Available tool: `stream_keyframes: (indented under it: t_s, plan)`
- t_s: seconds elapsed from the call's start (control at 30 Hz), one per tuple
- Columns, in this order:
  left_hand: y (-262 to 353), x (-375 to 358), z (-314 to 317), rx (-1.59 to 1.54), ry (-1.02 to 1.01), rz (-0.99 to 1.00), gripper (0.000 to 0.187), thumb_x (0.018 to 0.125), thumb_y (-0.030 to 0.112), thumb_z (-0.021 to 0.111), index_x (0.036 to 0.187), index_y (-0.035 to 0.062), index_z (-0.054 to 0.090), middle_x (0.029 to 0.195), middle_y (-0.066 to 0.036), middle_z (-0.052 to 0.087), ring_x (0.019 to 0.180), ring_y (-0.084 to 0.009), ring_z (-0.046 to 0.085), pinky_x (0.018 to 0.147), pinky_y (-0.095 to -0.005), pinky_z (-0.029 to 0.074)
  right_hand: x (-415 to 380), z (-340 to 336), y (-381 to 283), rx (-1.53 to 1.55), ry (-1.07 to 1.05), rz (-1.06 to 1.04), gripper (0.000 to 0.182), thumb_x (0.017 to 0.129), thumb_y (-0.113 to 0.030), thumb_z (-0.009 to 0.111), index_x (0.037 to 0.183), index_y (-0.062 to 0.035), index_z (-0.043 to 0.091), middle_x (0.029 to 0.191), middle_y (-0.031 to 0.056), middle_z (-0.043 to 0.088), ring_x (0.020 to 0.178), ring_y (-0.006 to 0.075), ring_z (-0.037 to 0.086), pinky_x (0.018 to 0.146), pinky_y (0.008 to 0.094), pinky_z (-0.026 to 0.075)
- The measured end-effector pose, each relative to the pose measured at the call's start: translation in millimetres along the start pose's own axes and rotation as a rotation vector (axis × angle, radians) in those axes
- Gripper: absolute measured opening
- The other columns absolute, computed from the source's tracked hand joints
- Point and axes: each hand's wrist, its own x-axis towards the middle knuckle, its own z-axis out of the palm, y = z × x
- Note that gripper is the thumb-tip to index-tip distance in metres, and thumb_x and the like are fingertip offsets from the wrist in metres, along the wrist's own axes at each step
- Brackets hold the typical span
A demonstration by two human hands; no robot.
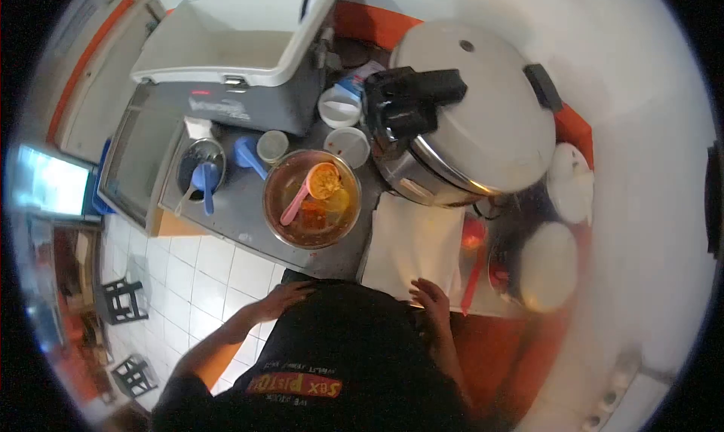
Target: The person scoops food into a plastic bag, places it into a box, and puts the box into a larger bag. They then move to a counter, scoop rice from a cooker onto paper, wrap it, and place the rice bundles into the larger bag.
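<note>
My left hand (285,298) lies flat against my black shirt (339,356) at the counter's front edge and holds nothing. My right hand (432,299) rests with its fingers apart on the near edge of a white cloth (413,243) spread on the counter. Just beyond my hands stands a metal bowl (290,221) of orange-red sauce with a pink ladle (296,204) leaning in it. A large silver pressure cooker (483,123) with black handles sits behind the cloth.
A red spoon (473,270) and white lids (549,266) lie to the right. Small white tubs (348,145), a blue scoop (247,154) and a metal cup (201,164) stand behind the bowl, with an open white cooler (241,36) farther back. Tiled floor (211,274) and stools (121,300) lie at left.
</note>
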Motion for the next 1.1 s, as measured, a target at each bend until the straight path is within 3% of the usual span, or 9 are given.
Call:
stream_keyframes:
  t_s: [0.17, 0.27, 0.4, 0.47, 0.7, 0.73, 0.8, 0.87, 1.1]
  plan:
    - [-105, -59, 48, -0.021, 0.115, -0.258, 0.061, 0.103, 0.036, 0.049, 0.155, 0.0127, 0.028, 0.156, -0.015, 0.031, 0.140, -0.0307, 0.035, 0.116, -0.0420, 0.030, -49, -59, 70, -0.076, 0.268, 0.263, 0.032, 0.094, -0.015, 0.064, 0.124, -0.0023, 0.060, 0.110, 0.0088, 0.067, 0.094, 0.0199, 0.064, 0.078, 0.0323, 0.050]
    - [-112, -65, 63, -0.633, 0.162, -0.320, 0.068, 0.099, 0.026, 0.059, 0.155, 0.0133, 0.024, 0.150, -0.013, 0.038, 0.131, -0.0281, 0.046, 0.109, -0.0420, 0.039, -48, -73, 113, -0.245, 0.398, 0.564, 0.024, 0.095, -0.023, 0.060, 0.107, -0.0034, 0.068, 0.097, 0.0082, 0.068, 0.073, 0.0191, 0.064, 0.063, 0.0310, 0.052]
    - [-129, -32, 45, -0.381, 0.342, -0.470, 0.050, 0.087, 0.005, 0.063, 0.133, 0.0082, 0.047, 0.130, -0.010, 0.055, 0.101, -0.0269, 0.064, 0.088, -0.0422, 0.053, -33, -85, 176, -0.176, 0.291, 0.633, 0.028, 0.094, -0.028, 0.061, 0.109, -0.0054, 0.067, 0.097, 0.0074, 0.067, 0.078, 0.0198, 0.063, 0.067, 0.0335, 0.050]
    - [-137, -16, 21, 0.444, 0.682, -0.030, 0.039, 0.081, 0.002, 0.062, 0.120, 0.0056, 0.056, 0.110, -0.014, 0.062, 0.092, -0.0331, 0.065, 0.083, -0.0443, 0.053, -29, -90, 194, -0.127, 0.249, 0.636, 0.029, 0.093, -0.031, 0.062, 0.109, -0.0064, 0.066, 0.098, 0.0070, 0.066, 0.081, 0.0202, 0.063, 0.069, 0.0347, 0.049]
    - [-1, 80, -57, 0.341, 1.440, -0.232, 0.034, 0.082, 0.009, 0.063, 0.112, -0.0039, 0.054, 0.103, -0.021, 0.062, 0.093, -0.0375, 0.066, 0.081, -0.0479, 0.055, -25, -102, 179, -0.040, 0.166, 0.594, 0.036, 0.092, -0.040, 0.064, 0.111, -0.0098, 0.064, 0.099, 0.0056, 0.064, 0.091, 0.0214, 0.061, 0.076, 0.0389, 0.046]
    - [-2, 86, -65, 0.338, 1.457, -0.233, 0.034, 0.082, 0.009, 0.063, 0.112, -0.0039, 0.054, 0.103, -0.021, 0.062, 0.093, -0.0375, 0.066, 0.081, -0.0479, 0.055, -24, -100, 166, -0.036, 0.154, 0.581, 0.037, 0.091, -0.042, 0.064, 0.112, -0.0103, 0.063, 0.099, 0.0054, 0.064, 0.092, 0.0216, 0.061, 0.078, 0.0396, 0.046]
    - [-7, 88, -75, -0.996, 1.025, -0.375, 0.038, 0.082, 0.012, 0.065, 0.113, -0.0050, 0.051, 0.099, -0.018, 0.061, 0.091, -0.0331, 0.067, 0.073, -0.0468, 0.060, -41, -93, 119, -0.068, 0.186, 0.589, 0.039, 0.092, -0.042, 0.062, 0.113, -0.0089, 0.064, 0.097, 0.0084, 0.066, 0.086, 0.0233, 0.065, 0.070, 0.0402, 0.050]
    - [-11, 91, -76, -0.938, 1.036, -0.335, 0.038, 0.082, 0.011, 0.065, 0.114, -0.0040, 0.051, 0.100, -0.016, 0.061, 0.091, -0.0312, 0.067, 0.072, -0.0452, 0.061, -46, -88, 84, -0.103, 0.213, 0.585, 0.042, 0.092, -0.042, 0.059, 0.114, -0.0075, 0.064, 0.095, 0.0115, 0.067, 0.080, 0.0250, 0.069, 0.062, 0.0408, 0.053]
    - [-26, 79, -61, -0.963, 1.049, -0.095, 0.037, 0.081, 0.003, 0.063, 0.117, -0.0002, 0.053, 0.098, -0.013, 0.066, 0.078, -0.0246, 0.069, 0.062, -0.0384, 0.063, -59, -40, 2, -0.135, 0.249, 0.236, 0.040, 0.092, -0.032, 0.060, 0.117, -0.0001, 0.061, 0.096, 0.0129, 0.067, 0.096, 0.0266, 0.067, 0.094, 0.0402, 0.047]
